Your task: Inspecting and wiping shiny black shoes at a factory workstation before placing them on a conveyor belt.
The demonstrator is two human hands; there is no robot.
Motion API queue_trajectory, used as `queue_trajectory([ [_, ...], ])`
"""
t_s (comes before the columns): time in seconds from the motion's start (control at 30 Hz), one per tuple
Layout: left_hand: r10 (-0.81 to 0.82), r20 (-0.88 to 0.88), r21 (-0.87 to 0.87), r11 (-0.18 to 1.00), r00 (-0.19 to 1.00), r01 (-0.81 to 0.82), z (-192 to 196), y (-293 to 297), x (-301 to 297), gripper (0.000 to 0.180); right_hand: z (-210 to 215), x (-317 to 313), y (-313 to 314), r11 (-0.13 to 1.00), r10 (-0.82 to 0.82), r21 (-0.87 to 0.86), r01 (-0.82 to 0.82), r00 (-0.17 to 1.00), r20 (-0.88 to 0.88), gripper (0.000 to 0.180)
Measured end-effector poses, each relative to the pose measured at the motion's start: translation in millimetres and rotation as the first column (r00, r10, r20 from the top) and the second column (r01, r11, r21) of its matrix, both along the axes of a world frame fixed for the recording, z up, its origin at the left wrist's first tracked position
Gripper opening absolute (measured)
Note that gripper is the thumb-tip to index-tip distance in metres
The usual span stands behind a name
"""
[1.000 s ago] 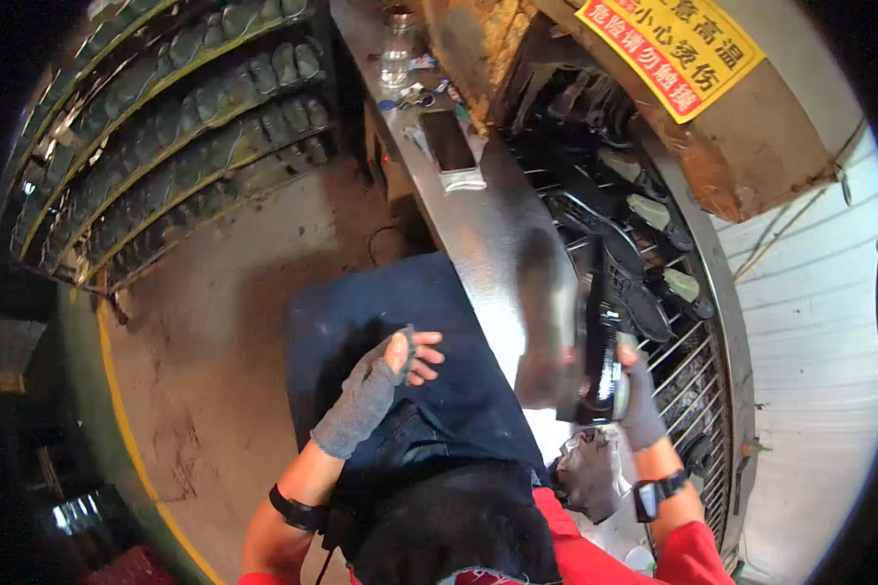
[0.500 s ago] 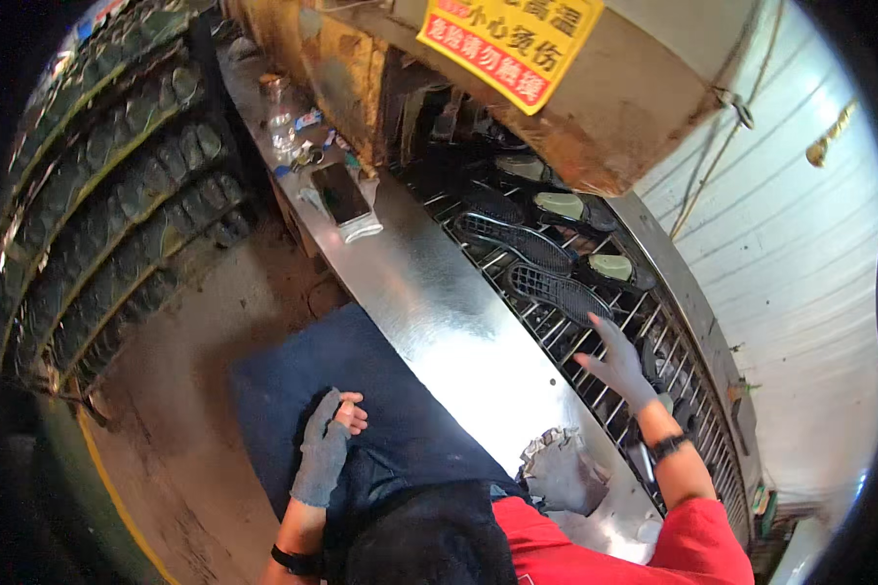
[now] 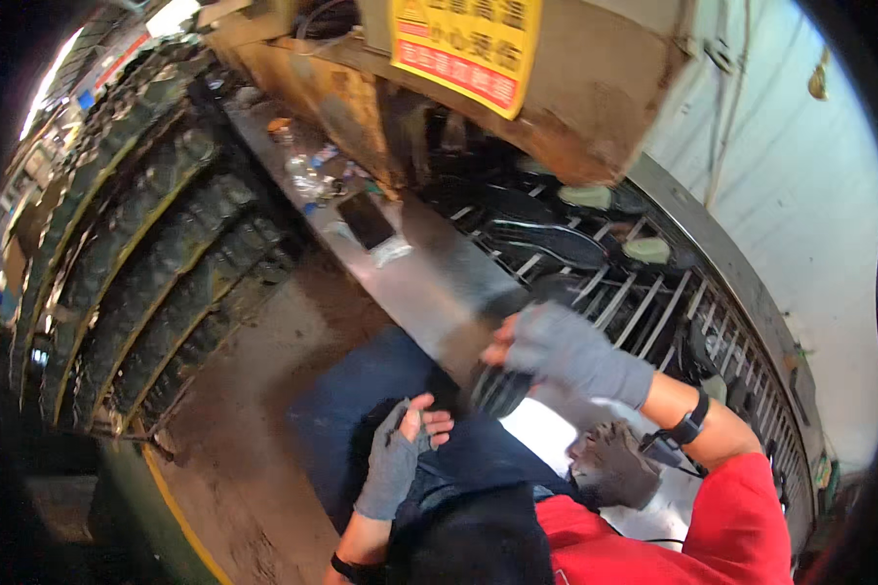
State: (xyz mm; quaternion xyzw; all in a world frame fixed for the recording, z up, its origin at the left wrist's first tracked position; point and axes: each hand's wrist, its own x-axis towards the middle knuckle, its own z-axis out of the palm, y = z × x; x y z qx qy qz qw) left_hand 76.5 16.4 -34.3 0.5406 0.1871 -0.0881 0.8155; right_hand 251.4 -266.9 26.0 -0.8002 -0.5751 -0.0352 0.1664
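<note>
My right hand (image 3: pixel 570 351), in a grey fingerless glove, is closed around a black shoe sole (image 3: pixel 500 390) above the metal ledge (image 3: pixel 463 278). Motion blurs the sole, and the hand covers part of it. Over my lap, my left hand (image 3: pixel 400 453) wears a similar glove; it is empty, fingers apart and slightly curled. Beyond my right hand, another black sole (image 3: pixel 551 241) lies on the rack of metal rods (image 3: pixel 643 317). Near it sit dark pieces with pale green pads, one pad (image 3: pixel 646 251) beside the sole.
A rusty machine housing (image 3: pixel 604 88) with a yellow warning sign (image 3: pixel 468 49) overhangs the rack. A phone (image 3: pixel 366 219) and a clear bottle (image 3: pixel 307 175) stand along the ledge. Grey crumpled cloth (image 3: pixel 614 466) lies near my right elbow. Shelves of dark shoe parts (image 3: pixel 156 234) fill the left.
My right hand has come back from the rack toward my lap, now gripping a sole. My left hand has shifted slightly right in the picture as the view turned.
</note>
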Motion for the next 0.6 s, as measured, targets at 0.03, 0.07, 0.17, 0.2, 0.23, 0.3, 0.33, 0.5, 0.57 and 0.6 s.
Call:
queue_trajectory([
  [0.03,-0.068,0.016,0.045,0.997,0.998,0.067,5,-6,5,0.054,8,-13,12,0.994,0.108,0.009,-0.108,0.994,0.025,0.072],
  [0.07,0.004,0.064,-0.042,0.999,0.998,-0.001,-11,-13,16,0.052,5,-10,8,0.999,0.028,0.026,-0.024,0.986,-0.162,0.073],
  [0.17,0.125,-0.014,-0.026,0.992,0.992,-0.125,-23,-5,10,0.038,-24,17,-35,0.863,-0.384,0.036,0.503,0.702,-0.600,0.069],
  [0.2,0.181,-0.051,0.045,0.983,0.982,-0.178,-31,0,2,0.034,-65,39,-71,0.630,-0.476,0.035,0.776,0.422,-0.772,0.066],
  [0.23,0.277,-0.037,0.036,0.960,0.960,-0.276,-31,3,-5,0.035,-84,57,-104,0.363,-0.189,0.091,0.927,0.169,-0.967,0.064],
  [0.3,0.283,-0.062,0.026,0.959,0.957,-0.282,-33,11,-28,0.037,-123,104,-185,-0.052,-0.177,-0.233,0.971,-0.239,-0.955,0.071],
  [0.33,0.291,-0.063,0.008,0.957,0.955,-0.291,-35,11,-31,0.037,-151,124,-255,0.024,-0.071,-0.206,0.978,-0.204,-0.976,0.075],
  [0.5,0.208,-0.200,0.075,0.978,0.958,-0.196,-53,5,-39,0.041,-174,184,-344,0.256,-0.287,-0.067,0.964,0.010,-0.958,0.065],
  [0.57,0.255,-0.223,0.131,0.964,0.941,-0.231,-49,7,-46,0.043,-169,184,-310,0.102,-0.044,-0.289,0.952,-0.286,-0.957,0.062],
  [0.6,0.201,-0.205,0.150,0.974,0.958,-0.172,-51,8,-44,0.045,-169,178,-305,0.122,-0.070,-0.299,0.946,-0.292,-0.954,0.062],
])
